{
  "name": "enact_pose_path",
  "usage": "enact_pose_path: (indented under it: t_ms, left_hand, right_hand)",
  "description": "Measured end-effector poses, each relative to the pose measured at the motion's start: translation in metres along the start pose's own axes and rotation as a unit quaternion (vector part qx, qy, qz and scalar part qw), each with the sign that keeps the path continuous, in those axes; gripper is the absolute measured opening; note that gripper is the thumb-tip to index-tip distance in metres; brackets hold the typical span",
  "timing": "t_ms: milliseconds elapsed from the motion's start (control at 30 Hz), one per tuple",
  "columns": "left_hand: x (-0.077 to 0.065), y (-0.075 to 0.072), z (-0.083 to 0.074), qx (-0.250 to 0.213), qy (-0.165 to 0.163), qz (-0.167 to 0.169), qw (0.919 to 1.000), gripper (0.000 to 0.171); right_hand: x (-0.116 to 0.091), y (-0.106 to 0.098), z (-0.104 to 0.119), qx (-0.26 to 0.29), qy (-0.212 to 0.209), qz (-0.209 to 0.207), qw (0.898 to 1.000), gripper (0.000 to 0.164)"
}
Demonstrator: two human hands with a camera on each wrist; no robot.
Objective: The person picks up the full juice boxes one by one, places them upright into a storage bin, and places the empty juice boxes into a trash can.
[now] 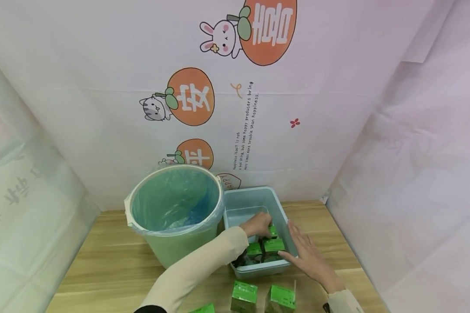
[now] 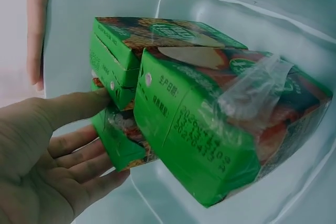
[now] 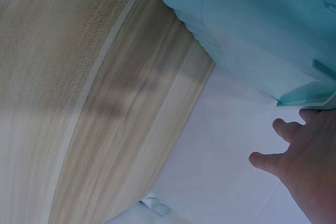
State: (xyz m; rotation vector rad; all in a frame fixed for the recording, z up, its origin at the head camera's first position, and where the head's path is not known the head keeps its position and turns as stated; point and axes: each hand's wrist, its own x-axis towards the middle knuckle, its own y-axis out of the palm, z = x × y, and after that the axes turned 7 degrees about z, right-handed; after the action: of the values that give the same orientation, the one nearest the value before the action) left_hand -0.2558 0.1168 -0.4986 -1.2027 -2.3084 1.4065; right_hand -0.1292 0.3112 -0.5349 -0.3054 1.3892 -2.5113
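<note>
A light blue plastic basin [image 1: 240, 214] holds several green drink cartons [image 1: 274, 246]. My left hand [image 1: 259, 224] reaches into it. In the left wrist view, its thumb and curled fingers [image 2: 86, 174] grip the green end of a drink carton [image 2: 123, 142] in a small stack. Beside that lies another carton [image 2: 181, 124], with a clear plastic straw wrapper [image 2: 257, 90] on its side. My right hand [image 1: 310, 257] rests against the basin's right rim with spread fingers; the right wrist view shows them at the basin's edge, holding no carton.
Left of the basin stands a tall bin [image 1: 180, 245] lined with a clear bag. Several more green cartons, such as one carton [image 1: 244, 295] and another [image 1: 280, 299], stand on the wooden table [image 1: 105, 256] in front. Printed white cloth [image 1: 317, 161] encloses the back and sides.
</note>
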Motion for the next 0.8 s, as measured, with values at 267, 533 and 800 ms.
enact_pose_path:
  t_ms: [267,533,800]
  left_hand:
    - [-0.008,-0.01,-0.001,0.02,0.012,0.003,0.9997,0.047]
    - [-0.02,-0.025,-0.013,0.026,0.007,-0.01,0.9996,0.05]
    - [-0.043,-0.04,-0.019,0.009,0.043,-0.019,0.9988,0.047]
  right_hand:
    - [0.0,0.0,0.0,0.002,-0.002,-0.001,1.0,0.099]
    - [-0.001,0.001,0.0,-0.001,-0.002,-0.004,1.0,0.099]
    - [0.0,0.001,0.0,0.0,-0.001,-0.003,1.0,0.099]
